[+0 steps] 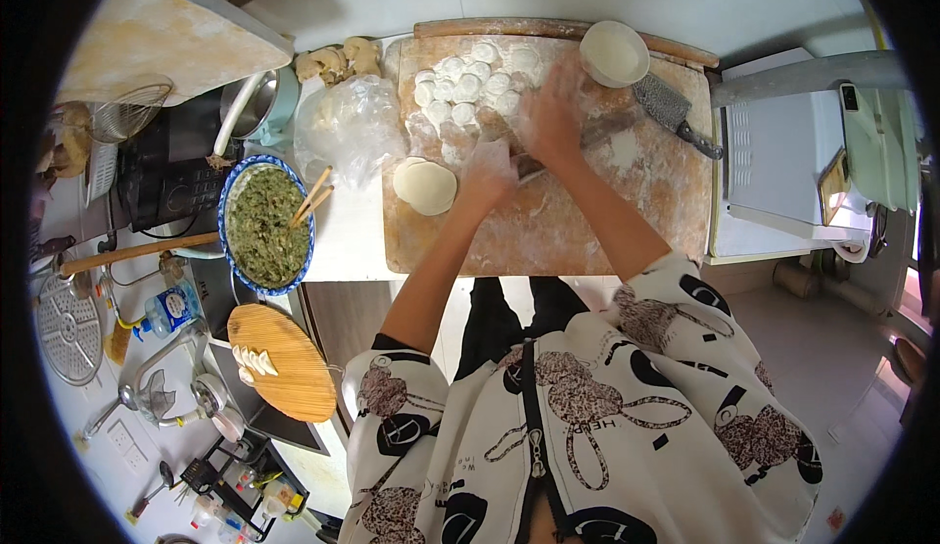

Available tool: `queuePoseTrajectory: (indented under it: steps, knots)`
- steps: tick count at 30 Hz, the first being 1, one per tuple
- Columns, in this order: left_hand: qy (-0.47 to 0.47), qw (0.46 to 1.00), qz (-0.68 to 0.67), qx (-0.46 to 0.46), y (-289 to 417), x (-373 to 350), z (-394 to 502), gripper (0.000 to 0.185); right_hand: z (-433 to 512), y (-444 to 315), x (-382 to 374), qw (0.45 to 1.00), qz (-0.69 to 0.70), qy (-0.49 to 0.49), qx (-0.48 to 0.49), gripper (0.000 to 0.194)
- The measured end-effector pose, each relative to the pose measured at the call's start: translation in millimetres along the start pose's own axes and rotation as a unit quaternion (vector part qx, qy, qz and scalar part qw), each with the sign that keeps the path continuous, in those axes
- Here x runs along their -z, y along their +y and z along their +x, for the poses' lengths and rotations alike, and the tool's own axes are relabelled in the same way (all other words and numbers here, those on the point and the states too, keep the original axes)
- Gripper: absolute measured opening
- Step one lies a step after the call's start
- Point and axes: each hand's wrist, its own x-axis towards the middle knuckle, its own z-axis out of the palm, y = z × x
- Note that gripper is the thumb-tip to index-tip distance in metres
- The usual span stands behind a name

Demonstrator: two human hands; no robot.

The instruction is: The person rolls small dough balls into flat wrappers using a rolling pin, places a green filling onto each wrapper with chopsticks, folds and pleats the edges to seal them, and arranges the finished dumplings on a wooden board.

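Observation:
Both hands are over the middle of a floured wooden board, blurred by motion. My left hand point(490, 171) is by a dark, wooden-looking rolling pin point(529, 168), beside a stack of rolled dough rounds point(425, 186). My right hand point(552, 114) lies higher and to the right, over the board, fingers pointing away from me. What each hand grips is too blurred to tell. Several small floured dough pieces point(467, 88) lie beyond my left hand. A bowl of flour point(615, 54) stands at the far right, with a cleaver point(663, 101) beside it on the cutting board point(543, 239).
At left, a blue-rimmed bowl point(222, 213) of green filling point(266, 228) holds chopsticks point(312, 199). Below it, several dumplings point(255, 362) lie on a round slatted tray point(294, 379). A plastic bag point(352, 129) and ginger point(339, 61) lie beyond; a long wooden rod point(514, 27) edges the board.

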Motion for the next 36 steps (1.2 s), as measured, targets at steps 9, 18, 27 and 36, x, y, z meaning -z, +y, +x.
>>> queuePoseTrajectory:
  steps: [9,18,27,36]
  knots:
    - [-0.001,0.962,-0.187,0.201,31.1,6.5,-34.2,0.017,-108.1,52.9,39.3,0.961,-0.231,-0.104,0.109,0.071]
    - [0.017,1.0,0.007,0.015,3.3,-0.7,-0.1,0.015,-14.0,18.5,0.2,0.993,-0.11,-0.004,0.052,0.063]
    - [0.016,0.977,-0.154,0.15,20.6,-2.8,-34.4,0.021,-95.6,47.0,43.5,0.961,-0.199,-0.103,0.164,0.063]
    - [0.034,0.995,-0.017,0.087,21.4,-0.5,-5.8,0.019,-37.7,39.3,5.2,0.988,-0.089,0.009,0.125,0.057]
